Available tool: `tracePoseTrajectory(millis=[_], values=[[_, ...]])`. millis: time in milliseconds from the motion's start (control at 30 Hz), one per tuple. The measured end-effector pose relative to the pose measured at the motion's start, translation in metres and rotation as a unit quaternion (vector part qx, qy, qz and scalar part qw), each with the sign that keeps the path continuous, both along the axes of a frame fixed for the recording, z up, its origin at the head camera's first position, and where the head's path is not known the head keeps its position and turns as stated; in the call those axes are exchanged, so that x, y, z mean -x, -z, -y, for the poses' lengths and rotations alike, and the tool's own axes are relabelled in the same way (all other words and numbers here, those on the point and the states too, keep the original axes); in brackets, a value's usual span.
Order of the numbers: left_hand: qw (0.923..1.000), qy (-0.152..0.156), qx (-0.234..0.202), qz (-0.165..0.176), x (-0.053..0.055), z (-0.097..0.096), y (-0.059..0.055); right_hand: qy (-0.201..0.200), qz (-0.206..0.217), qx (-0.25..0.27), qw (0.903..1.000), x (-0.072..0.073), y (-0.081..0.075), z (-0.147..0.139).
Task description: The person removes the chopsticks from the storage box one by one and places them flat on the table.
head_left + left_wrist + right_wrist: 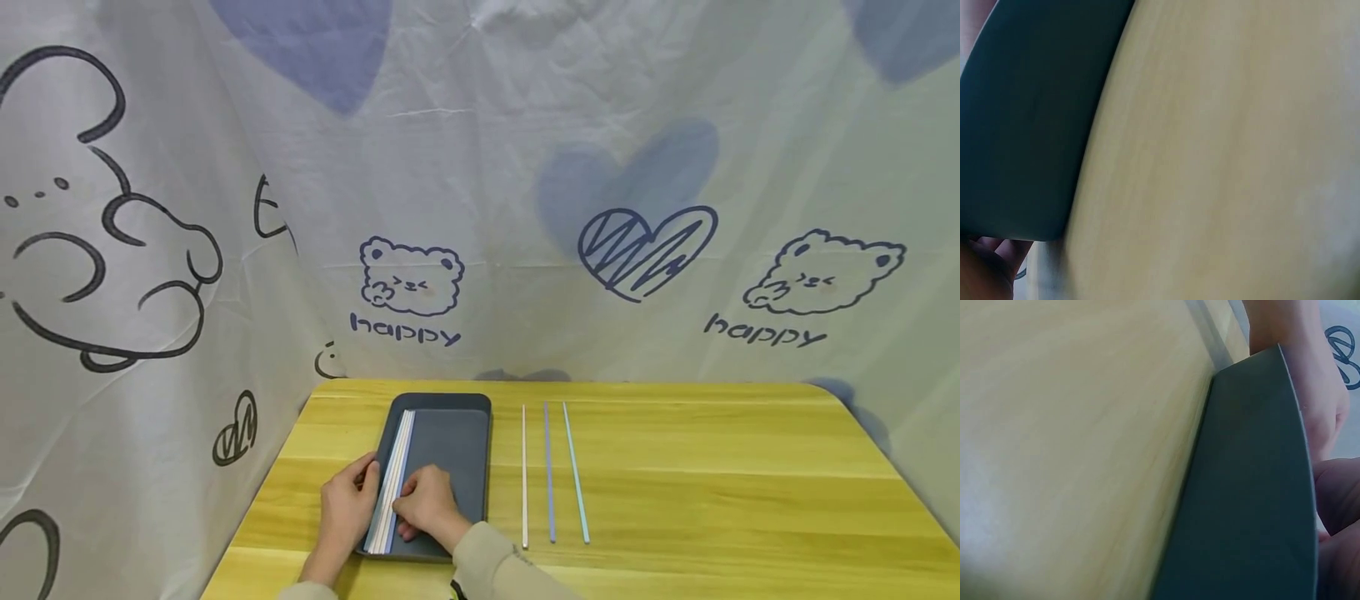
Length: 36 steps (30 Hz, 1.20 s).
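Inside the left side of a dark tray [450, 450] lies a tight row of pale and blue chopsticks [403, 446], running lengthwise along the wall. My left hand [345, 504] is at the tray's left rim, thumb and fingertips beside the row; whether they grip the rim cannot be made out. My right hand [431, 504] reaches into the tray from the right. Its thumb and index finger pinch at the right edge of the row, on a blue chopstick partly hidden by the fingers. Both wrist views show mainly the tray's outer wall [1035, 125].
Right of the tray, a pale pink chopstick [524, 475], a blue-violet chopstick [550, 475] and a light-blue chopstick [576, 475] lie apart on the wooden table [712, 483]. A printed white cloth [517, 292] hangs behind and along the sides.
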<state>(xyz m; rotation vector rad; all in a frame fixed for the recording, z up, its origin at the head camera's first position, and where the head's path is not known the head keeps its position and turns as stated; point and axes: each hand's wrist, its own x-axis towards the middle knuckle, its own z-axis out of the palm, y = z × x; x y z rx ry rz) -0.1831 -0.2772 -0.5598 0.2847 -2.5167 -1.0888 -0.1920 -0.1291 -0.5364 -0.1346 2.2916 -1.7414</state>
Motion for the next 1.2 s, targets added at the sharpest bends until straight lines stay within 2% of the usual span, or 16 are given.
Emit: tracePoseTrajectory(millis=[200, 433, 700, 933, 1200], values=[[1.0, -0.002, 0.006, 0.0, 0.0004, 0.0005, 0.0006, 0.004, 0.003, -0.001, 1.0, -0.0013, -0.0003, -0.0005], [0.9999, -0.001, 0.008, -0.011, 0.0009, 0.0, 0.0016, 0.007, 0.003, -0.029, 0.9995, 0.0012, 0.0009, -0.002], [0.9999, -0.001, 0.008, -0.011, 0.0006, 0.0002, 0.0028, 0.017, -0.016, -0.05, 0.9985, -0.0005, 0.0041, -0.0003], [0.9998, -0.005, 0.011, -0.017, 0.0012, -0.0007, 0.0032, 0.026, -0.059, -0.145, 0.9872, -0.0034, 0.0018, 0.0029], [0.9997, -0.005, 0.011, -0.021, -0.0002, -0.0022, 0.0013, 0.038, -0.078, -0.174, 0.9809, -0.0023, 0.0043, 0.0055]])
